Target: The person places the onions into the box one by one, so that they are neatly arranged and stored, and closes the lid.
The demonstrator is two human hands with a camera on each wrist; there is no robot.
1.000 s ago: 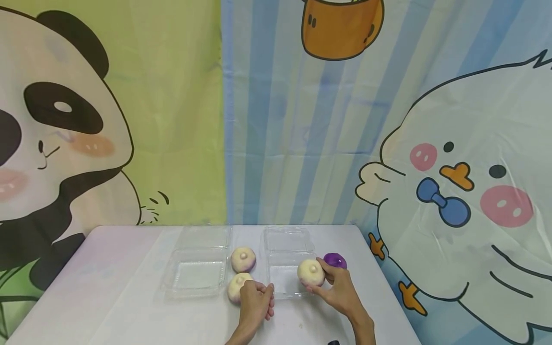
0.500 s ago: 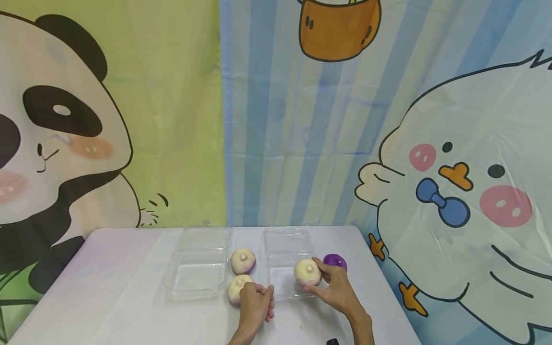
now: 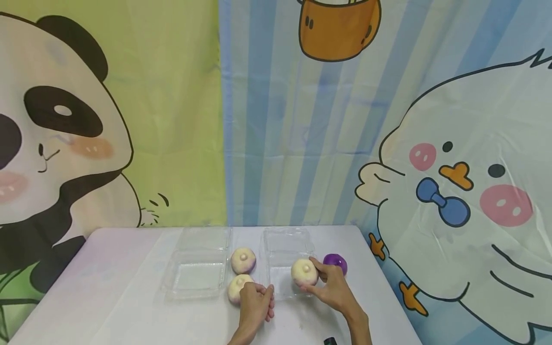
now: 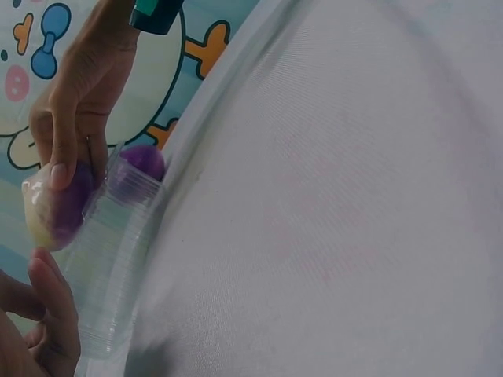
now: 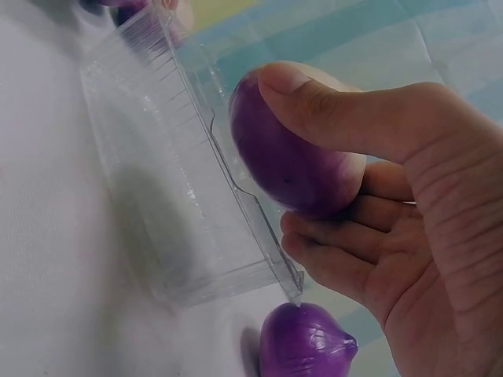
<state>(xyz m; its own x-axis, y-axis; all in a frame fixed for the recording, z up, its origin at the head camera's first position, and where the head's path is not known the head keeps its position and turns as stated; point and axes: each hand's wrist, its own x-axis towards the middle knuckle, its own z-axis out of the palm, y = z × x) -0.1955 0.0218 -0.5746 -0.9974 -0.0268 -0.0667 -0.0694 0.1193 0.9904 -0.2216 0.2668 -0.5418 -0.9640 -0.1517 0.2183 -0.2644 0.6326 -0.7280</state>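
My right hand (image 3: 334, 285) pinches a round cream-and-purple onion (image 3: 304, 272) between thumb and fingers. It is held above the near half of the right clear plastic box (image 3: 282, 292), cream end with its nub facing the head camera. The right wrist view shows the onion's purple side (image 5: 291, 157) beside the box wall. Loosely curled, my left hand (image 3: 256, 303) sits by the box's near left corner; I see nothing held in it, and cannot tell whether it touches the box. It partly covers a second cream onion (image 3: 238, 287) in the head view.
Another cream onion (image 3: 243, 260) sits just behind, between the boxes. A second clear box (image 3: 196, 293) lies opened at left. Beyond my right hand is a purple onion (image 3: 335, 262). The white table (image 3: 129, 278) ends at a printed curtain (image 3: 276, 143).
My right hand has moved slightly left with its onion, further over the right box. The left hand and the other onions stay where they were.
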